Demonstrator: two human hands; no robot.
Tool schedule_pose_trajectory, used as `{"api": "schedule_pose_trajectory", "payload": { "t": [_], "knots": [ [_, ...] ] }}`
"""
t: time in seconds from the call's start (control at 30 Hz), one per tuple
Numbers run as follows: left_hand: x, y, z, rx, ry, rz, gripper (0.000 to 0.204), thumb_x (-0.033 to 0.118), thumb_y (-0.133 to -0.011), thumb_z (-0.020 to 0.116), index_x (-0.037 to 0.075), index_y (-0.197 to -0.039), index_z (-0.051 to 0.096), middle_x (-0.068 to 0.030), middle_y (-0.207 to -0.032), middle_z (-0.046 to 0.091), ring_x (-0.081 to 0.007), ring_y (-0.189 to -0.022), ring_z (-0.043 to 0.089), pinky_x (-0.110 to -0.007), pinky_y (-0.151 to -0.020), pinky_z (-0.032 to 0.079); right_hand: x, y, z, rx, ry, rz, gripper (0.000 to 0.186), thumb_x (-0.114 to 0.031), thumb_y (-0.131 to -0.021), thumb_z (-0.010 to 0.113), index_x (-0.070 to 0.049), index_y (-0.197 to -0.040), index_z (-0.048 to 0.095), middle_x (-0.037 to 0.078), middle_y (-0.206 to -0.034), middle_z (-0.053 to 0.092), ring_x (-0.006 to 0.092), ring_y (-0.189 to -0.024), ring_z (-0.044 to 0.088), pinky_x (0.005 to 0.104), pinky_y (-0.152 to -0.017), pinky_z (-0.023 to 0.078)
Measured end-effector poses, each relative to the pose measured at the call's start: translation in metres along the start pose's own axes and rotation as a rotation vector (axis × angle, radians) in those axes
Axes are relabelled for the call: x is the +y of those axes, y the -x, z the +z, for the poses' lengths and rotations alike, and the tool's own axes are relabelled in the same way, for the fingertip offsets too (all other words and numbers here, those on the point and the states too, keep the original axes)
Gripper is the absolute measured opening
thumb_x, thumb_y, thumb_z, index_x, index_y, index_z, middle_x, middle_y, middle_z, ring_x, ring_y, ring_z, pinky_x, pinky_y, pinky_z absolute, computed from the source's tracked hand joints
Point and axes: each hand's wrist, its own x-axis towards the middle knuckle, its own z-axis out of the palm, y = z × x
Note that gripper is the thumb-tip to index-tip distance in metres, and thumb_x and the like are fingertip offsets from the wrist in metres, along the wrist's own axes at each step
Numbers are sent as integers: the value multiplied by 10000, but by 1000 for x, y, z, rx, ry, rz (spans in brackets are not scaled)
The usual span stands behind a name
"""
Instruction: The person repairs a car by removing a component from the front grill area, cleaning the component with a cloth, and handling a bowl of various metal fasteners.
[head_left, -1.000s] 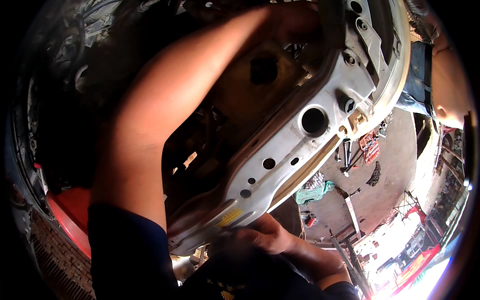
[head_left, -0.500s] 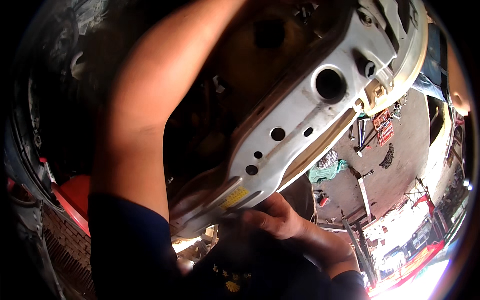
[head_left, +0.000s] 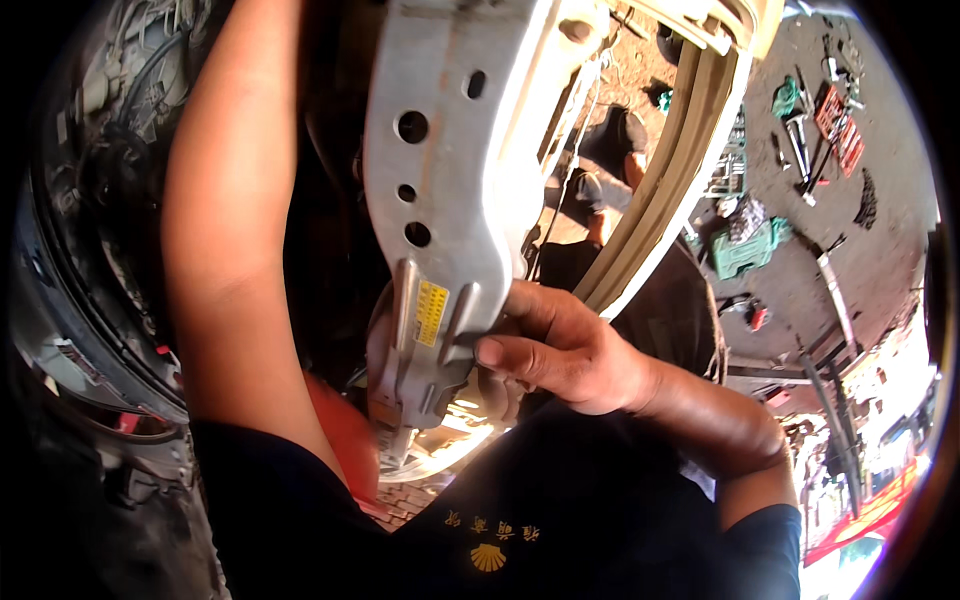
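A long silver-grey metal panel (head_left: 445, 190) of a vehicle body, with round holes and a yellow label (head_left: 431, 312), runs up the middle of the head view. My right hand (head_left: 570, 355) is closed on its right edge near the lower end, thumb along the near face. The curled fingers are partly hidden by the panel. Along the panel's left side, my left forearm (head_left: 235, 150) reaches up past the top of the picture, so the left hand is out of sight.
Dark engine-bay parts (head_left: 120, 120) crowd the left. A cream body frame (head_left: 665, 190) slants to the right of the panel, with a person's shoes (head_left: 620, 135) visible in the gap. A red tool tray (head_left: 838, 130) and a green case (head_left: 742, 250) lie on the floor.
My view has turned, so the panel now stands nearly upright and further left. My right hand still grips its edge. The left forearm also appears further left and more upright.
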Motion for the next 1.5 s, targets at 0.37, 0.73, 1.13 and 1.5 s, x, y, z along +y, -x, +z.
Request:
{"api": "schedule_pose_trajectory", "payload": {
  "t": [0.37, 0.73, 1.13, 1.5],
  "knots": [
    [27, 15, -12, 118, -202, -30, 192, 192, -1089, 578, 73, -1149, 717, -57, -982, 727, -174, -909, 695, -312, -800, 564, 35, 4, 16, 236, -56, -234, 113, -66, -1096, 565, 19, -1144, 508, 98, -831, 700, 130, -749, 695, 283, -696, 587],
    [41, 1, -20, 144, -325, -63, 195, 189, -1087, 579, 67, -1155, 714, -60, -987, 726, -175, -913, 694, -311, -806, 562, 37, 10, 5, 98, -121, -303, 236, -29, -1107, 487, 21, -1336, 460, 123, -905, 705, 172, -833, 722, 307, -726, 593],
    [47, 4, -16, 166, -378, -76, 198, 186, -1085, 579, 61, -1163, 711, -63, -992, 726, -176, -918, 693, -311, -813, 559, 22, 5, -2, 186, 333, -280, 174, -146, -1115, 520, 5, -1035, 490, 140, -800, 709, 238, -740, 738, 381, -695, 614],
    [49, 17, -16, 190, -396, -84, 201, 184, -1084, 580, 56, -1170, 708, -66, -997, 726, -177, -922, 692, -311, -819, 557, 37, -6, -32, 83, 632, -575, 96, -65, -1036, 608, -3, -1054, 538, 134, -792, 684, 339, -697, 702, 418, -675, 548]
  ]
}}
